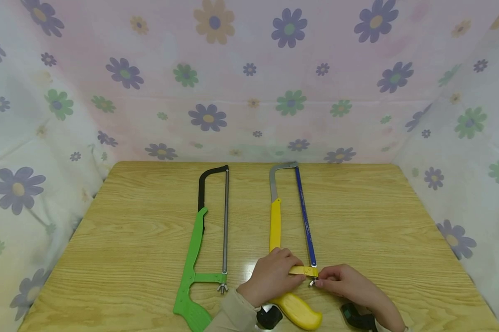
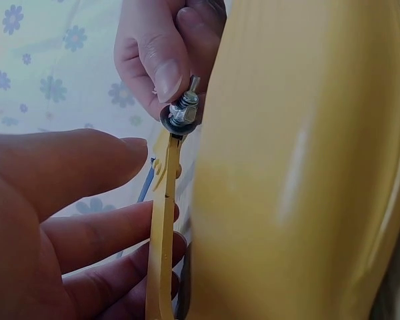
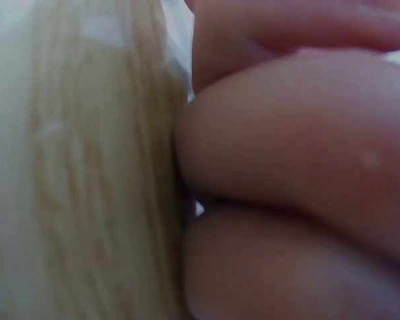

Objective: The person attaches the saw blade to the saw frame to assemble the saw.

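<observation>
A hacksaw (image 1: pixel 275 223) with a yellow handle, grey front frame and blue blade (image 1: pixel 305 216) lies on the wooden table. My left hand (image 1: pixel 276 276) holds its yellow crossbar (image 2: pixel 161 233), fingers behind the bar and thumb on the near side. At the crossbar's end sits a metal wing nut (image 1: pixel 313 282) on a threaded bolt. The right hand (image 1: pixel 349 286) pinches this nut between thumb and fingers; in the left wrist view its thumb (image 2: pixel 167 73) lies against it. Blurred fingers (image 3: pixel 287 133) fill the right wrist view and hide the nut there.
Left of the yellow saw lies a second hacksaw (image 1: pixel 193 249) with a green handle, black front frame and its own wing nut (image 1: pixel 222 288). Both saws are on the wood-grain table (image 1: pixel 141 230). Flowered cloth (image 1: pixel 232 83) hangs behind and at both sides.
</observation>
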`<state>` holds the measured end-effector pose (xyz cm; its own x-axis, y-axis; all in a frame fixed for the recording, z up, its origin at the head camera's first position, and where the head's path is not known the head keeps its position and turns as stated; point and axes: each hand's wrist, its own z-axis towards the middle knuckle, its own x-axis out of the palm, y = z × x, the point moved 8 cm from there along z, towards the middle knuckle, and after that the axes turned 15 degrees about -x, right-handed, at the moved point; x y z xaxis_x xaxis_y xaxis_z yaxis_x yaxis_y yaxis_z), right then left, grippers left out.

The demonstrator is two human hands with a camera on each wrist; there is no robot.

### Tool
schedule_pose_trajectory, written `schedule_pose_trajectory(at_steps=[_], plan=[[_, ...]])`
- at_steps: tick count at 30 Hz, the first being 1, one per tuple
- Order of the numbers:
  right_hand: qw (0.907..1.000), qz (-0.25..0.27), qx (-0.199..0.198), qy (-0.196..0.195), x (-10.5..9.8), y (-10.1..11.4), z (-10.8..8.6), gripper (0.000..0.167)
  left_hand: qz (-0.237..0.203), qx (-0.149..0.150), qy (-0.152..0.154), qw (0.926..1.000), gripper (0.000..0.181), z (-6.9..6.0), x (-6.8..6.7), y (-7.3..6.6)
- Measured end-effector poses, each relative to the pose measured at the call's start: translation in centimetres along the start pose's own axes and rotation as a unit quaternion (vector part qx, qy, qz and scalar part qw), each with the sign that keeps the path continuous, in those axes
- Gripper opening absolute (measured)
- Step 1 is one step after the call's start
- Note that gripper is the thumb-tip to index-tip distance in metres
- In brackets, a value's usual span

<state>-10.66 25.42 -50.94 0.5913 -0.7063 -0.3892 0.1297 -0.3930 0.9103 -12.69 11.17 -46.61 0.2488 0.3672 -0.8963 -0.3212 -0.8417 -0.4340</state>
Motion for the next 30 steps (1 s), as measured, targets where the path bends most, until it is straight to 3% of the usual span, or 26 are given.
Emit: schedule_pose_trajectory(at_steps=[11,30], plan=[[0.9998,0.016,-0.003,-0.010,-0.08,-0.01,0.17,0.023,-0.001,-0.001,0.005,1.0000,0.026,0.03,0.01,0.05],[0.9999,-0.007,0.013,-0.008,-0.22,-0.08,-0.04,0.024,0.000,0.001,0.007,1.0000,0.026,0.04,0.08,0.00]])
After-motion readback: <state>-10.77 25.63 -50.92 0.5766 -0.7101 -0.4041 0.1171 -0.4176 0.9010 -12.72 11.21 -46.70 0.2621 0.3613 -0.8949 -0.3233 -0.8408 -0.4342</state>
